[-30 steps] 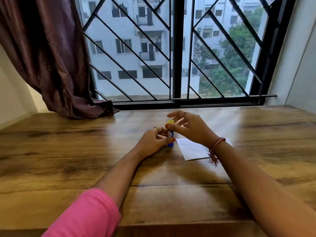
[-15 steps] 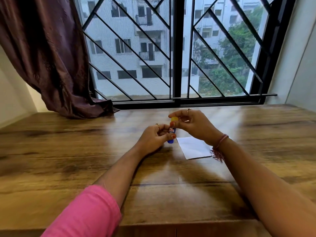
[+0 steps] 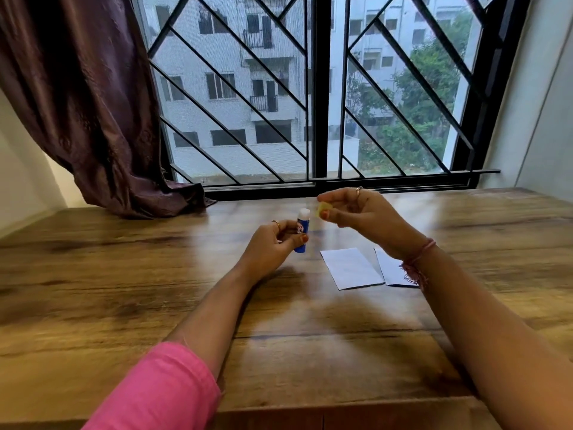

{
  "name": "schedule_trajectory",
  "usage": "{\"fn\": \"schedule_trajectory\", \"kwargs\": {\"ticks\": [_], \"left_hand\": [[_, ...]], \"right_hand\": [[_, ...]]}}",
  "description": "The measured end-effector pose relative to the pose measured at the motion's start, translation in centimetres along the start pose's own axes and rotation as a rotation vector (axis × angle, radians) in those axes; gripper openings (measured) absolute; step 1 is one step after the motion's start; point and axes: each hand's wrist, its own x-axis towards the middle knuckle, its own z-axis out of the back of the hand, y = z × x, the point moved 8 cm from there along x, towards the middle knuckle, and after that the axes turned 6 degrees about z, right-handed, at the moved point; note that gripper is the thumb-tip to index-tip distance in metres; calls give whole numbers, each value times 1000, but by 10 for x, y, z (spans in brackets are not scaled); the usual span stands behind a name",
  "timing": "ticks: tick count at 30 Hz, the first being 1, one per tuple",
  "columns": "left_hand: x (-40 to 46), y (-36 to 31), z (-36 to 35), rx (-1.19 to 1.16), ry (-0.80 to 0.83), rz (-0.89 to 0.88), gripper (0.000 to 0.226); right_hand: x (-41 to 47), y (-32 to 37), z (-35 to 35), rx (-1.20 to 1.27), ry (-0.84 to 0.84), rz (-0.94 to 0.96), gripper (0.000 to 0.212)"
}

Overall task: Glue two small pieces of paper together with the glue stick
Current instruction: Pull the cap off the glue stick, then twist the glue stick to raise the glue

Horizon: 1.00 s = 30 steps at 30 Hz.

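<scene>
Wooden plank table [image 3: 124, 290] fills the lower frame. Left of centre, the left hand [image 3: 273, 246] grips an upright blue glue stick [image 3: 301, 231], uncapped. At centre-right, the right hand [image 3: 359, 215] pinches its yellow cap [image 3: 323, 209]. Below lie two white paper pieces [image 3: 350, 268] side by side.

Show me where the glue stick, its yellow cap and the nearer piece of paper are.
glue stick [image 3: 302, 226]: head view, on the blue tube above the left hand's fingers.
yellow cap [image 3: 322, 209]: head view, on the cap's side, pinched by the right hand.
piece of paper [image 3: 350, 268]: head view, middle of the sheet.
</scene>
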Motion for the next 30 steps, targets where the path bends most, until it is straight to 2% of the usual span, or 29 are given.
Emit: {"fn": "schedule_trajectory", "kwargs": {"ticks": [4,8,12,15,19,21,26,30], "left_hand": [[2,6,13,-80,-96,47,20],[3,6,17,-133,-120,55,31],[2,5,20,-168,-139,59,24],[1,4,21,-208,-154,66,18],[0,0,24,-249,-161,65,28],[-1,-2,26,-277,-173,68,28],[-2,-9,30,-329,-204,47,19],[-5,-13,27,-339,-181,27,21]], "right_hand": [[-11,-5,-23,-103,241,-102,32],[-17,-10,-47,-179,369,-125,32],[-25,-20,-67,-373,523,-150,30],[-29,-23,-74,-430,563,-173,30],[-30,-20,-71,-384,588,-211,38],[-25,-19,-61,-356,505,-215,37],[-12,-24,-27,-321,98,-199,35],[-14,-25,-33,-385,-25,-167,41]]}}
